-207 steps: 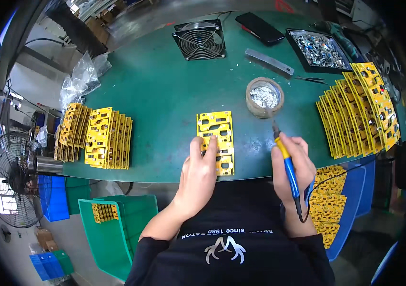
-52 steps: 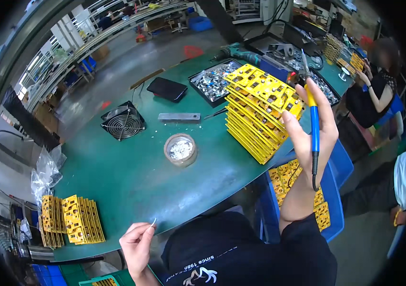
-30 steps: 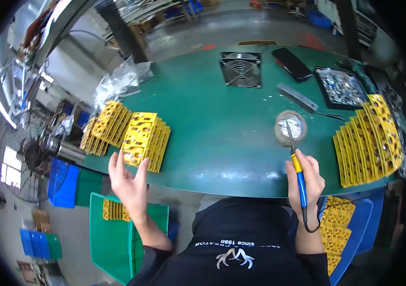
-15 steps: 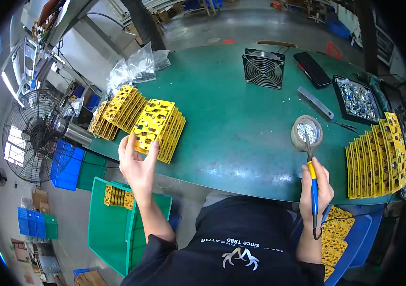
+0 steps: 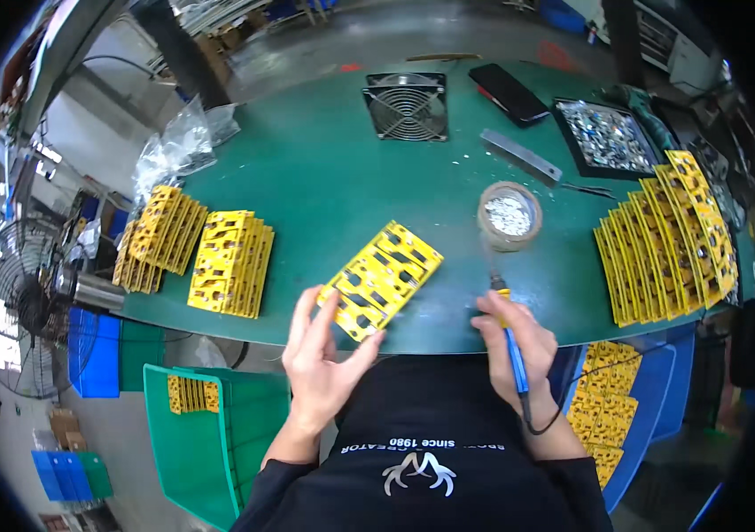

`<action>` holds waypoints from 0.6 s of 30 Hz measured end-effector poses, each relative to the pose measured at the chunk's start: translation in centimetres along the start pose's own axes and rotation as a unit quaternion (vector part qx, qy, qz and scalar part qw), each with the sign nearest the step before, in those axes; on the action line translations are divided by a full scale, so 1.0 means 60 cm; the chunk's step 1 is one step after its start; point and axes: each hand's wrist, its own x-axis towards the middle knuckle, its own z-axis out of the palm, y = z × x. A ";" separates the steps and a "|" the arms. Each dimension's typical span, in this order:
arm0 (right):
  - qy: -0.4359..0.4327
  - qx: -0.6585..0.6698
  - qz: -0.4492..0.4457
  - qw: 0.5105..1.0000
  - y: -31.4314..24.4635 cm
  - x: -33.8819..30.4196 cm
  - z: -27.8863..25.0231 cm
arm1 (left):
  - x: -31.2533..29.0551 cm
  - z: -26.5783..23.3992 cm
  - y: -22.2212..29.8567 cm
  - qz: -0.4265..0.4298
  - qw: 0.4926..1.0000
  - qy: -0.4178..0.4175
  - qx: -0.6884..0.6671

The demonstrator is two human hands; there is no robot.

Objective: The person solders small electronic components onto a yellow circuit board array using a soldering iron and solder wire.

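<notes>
head view: the left hand (image 5: 323,359) holds a yellow panel (image 5: 381,280) by its near corner, fingers spread and the thumb pinching the lower edge, so the panel lies tilted across the near part of the green table (image 5: 324,168), in front of the body where both hands can reach it; its far end seems to rest on or just above the tabletop, i cannot tell which; the right hand (image 5: 512,341) is closed around a blue-handled soldering iron (image 5: 510,341), held like a pen with the tip pointing away toward the table edge and its cord trailing back past the wrist; the tip is near the panel's right side but apart from it.

around them: a round tape roll holding silvery bits (image 5: 509,215) stands just beyond the iron's tip, close enough to be nudged by the right hand; two stacks of yellow panels (image 5: 229,263) stand on edge at the left, well apart from the held one; a long fanned row of panels (image 5: 665,235) leans at the right; farther back sit a small fan (image 5: 406,105), a dark phone (image 5: 509,92), a metal strip (image 5: 520,155) and a black tray of small metal parts (image 5: 606,135); a green bin (image 5: 196,439) stands below the table edge at the left, a blue bin with more panels (image 5: 612,417) at the right; the stretch of table between the panel and the iron is open.
</notes>
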 end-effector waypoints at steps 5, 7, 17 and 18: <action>-0.016 -0.002 -0.031 0.999 -0.004 -0.005 0.019 | -0.025 0.056 0.001 0.077 0.994 -0.031 0.067; -0.028 -0.002 -0.005 1.000 -0.007 -0.007 0.020 | -0.029 0.065 0.006 0.120 0.987 -0.035 0.104; -0.043 -0.040 -0.005 0.998 -0.002 -0.003 0.020 | -0.038 0.028 0.050 0.041 0.980 -0.186 0.064; -0.041 -0.049 -0.006 0.998 -0.001 -0.002 0.018 | -0.032 0.024 0.047 0.059 0.981 -0.170 0.070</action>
